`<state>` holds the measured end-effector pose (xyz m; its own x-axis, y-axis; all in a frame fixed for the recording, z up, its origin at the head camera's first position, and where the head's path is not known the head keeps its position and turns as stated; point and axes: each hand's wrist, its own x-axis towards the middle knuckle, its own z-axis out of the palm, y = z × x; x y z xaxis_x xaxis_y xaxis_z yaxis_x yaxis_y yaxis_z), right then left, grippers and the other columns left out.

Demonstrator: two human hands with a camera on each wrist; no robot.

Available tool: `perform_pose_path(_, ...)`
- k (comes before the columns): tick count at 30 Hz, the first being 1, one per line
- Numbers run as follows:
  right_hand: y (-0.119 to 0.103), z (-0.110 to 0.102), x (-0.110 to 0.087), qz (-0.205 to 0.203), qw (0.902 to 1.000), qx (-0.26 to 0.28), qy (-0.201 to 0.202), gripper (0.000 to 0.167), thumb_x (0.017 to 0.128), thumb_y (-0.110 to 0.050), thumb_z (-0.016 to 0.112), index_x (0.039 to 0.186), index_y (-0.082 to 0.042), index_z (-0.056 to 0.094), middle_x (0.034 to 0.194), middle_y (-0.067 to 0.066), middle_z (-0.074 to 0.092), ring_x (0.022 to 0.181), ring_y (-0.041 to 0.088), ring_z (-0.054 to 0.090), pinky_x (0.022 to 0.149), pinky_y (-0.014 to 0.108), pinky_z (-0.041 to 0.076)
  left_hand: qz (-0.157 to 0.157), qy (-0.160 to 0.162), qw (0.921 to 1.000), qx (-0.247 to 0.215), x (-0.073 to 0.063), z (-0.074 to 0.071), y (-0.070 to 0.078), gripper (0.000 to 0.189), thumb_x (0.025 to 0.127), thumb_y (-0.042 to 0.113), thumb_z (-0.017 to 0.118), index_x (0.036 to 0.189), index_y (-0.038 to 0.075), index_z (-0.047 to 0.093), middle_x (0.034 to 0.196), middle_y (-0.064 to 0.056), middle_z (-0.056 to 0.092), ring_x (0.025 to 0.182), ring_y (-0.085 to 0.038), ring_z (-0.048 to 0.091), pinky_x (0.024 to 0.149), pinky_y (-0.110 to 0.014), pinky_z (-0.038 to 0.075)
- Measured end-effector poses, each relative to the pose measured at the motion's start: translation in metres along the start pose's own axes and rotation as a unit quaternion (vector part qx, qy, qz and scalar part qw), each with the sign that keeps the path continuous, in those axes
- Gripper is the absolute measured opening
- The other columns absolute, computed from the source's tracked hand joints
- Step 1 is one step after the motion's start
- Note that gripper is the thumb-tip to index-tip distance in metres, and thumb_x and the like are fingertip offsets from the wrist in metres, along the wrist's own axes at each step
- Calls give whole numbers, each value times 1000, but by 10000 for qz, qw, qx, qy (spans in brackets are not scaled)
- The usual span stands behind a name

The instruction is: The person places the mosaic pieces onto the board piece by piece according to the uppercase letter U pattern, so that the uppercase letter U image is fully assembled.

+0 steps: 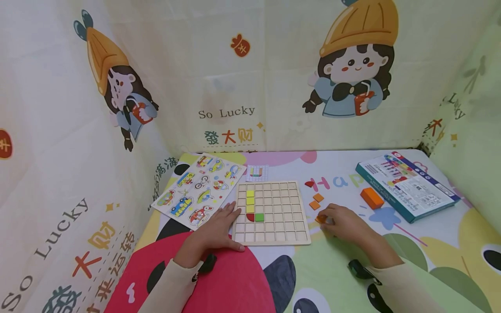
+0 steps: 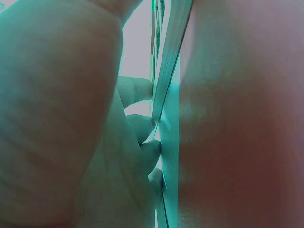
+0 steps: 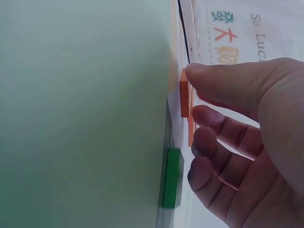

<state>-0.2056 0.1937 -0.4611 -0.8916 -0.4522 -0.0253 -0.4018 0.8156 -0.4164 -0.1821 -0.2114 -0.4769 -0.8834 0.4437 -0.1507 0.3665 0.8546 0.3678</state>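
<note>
A wooden grid board (image 1: pixel 282 226) lies on the table with yellow tiles (image 1: pixel 250 201) in one column, a red rounded tile (image 1: pixel 250 217) below them and a green tile (image 1: pixel 259 217) beside the red one. My left hand (image 1: pixel 215 228) rests at the board's left edge, fingers spread, thumb by the near corner. To the right of the board, my right hand (image 1: pixel 342 221) pinches an orange tile (image 3: pixel 184 95) between thumb and index finger, low over the table. Another green tile (image 3: pixel 172 178) shows close to its curled lower fingers in the right wrist view.
Two loose orange tiles (image 1: pixel 315 204) and a red tile (image 1: pixel 309 184) lie right of the board. Farther right are an orange block (image 1: pixel 372 198) and a teal-sided box (image 1: pixel 411 187). A small pattern card (image 1: pixel 263 167) and a vehicle picture sheet (image 1: pixel 188 187) lie behind and left.
</note>
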Motion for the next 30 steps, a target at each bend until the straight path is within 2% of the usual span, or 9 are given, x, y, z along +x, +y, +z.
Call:
perform_pose_path(6, 8, 0, -7, 13, 10000, 5, 86, 23, 85, -16, 76, 106, -9, 72, 96, -3, 60, 84, 17, 54, 79, 39, 53, -60, -8, 10000, 41, 1, 0, 0, 120, 61, 76, 73, 155, 17, 27, 162, -2, 12, 147, -20, 5, 117, -42, 15)
perform_pose_path(11, 13, -1, -12, 53, 10000, -15, 13, 20, 84, -18, 76, 104, -12, 73, 94, -5, 59, 83, 15, 54, 78, 38, 53, -7, 10, 10000, 3, 1, 0, -1, 120, 62, 76, 72, 155, 16, 28, 162, -3, 13, 147, -22, 6, 116, -43, 15)
perform_pose_path(18, 18, -4, -23, 141, 9996, -134, -200, 28, 82, -24, 79, 107, -13, 73, 98, -5, 61, 89, 17, 57, 83, 41, 53, 33, 1, 10000, 14, 1, 0, -1, 120, 61, 77, 72, 155, 15, 28, 162, -4, 13, 147, -22, 6, 117, -42, 14)
perform_pose_path(23, 24, -9, -29, 30, 9997, -54, -223, 30, 81, -23, 79, 109, -14, 73, 101, -4, 62, 94, 19, 58, 83, 43, 53, 47, 6, 10000, 69, 1, 1, -2, 121, 61, 79, 70, 155, 16, 27, 162, -3, 13, 147, -21, 6, 117, -42, 13)
perform_pose_path(30, 30, -13, -34, -28, 9997, -124, -211, 32, 80, -22, 80, 109, -12, 72, 100, -4, 62, 91, 18, 57, 82, 43, 53, 25, 8, 10000, 60, 2, 2, -2, 121, 61, 78, 71, 155, 16, 27, 162, -3, 13, 147, -21, 6, 117, -42, 13)
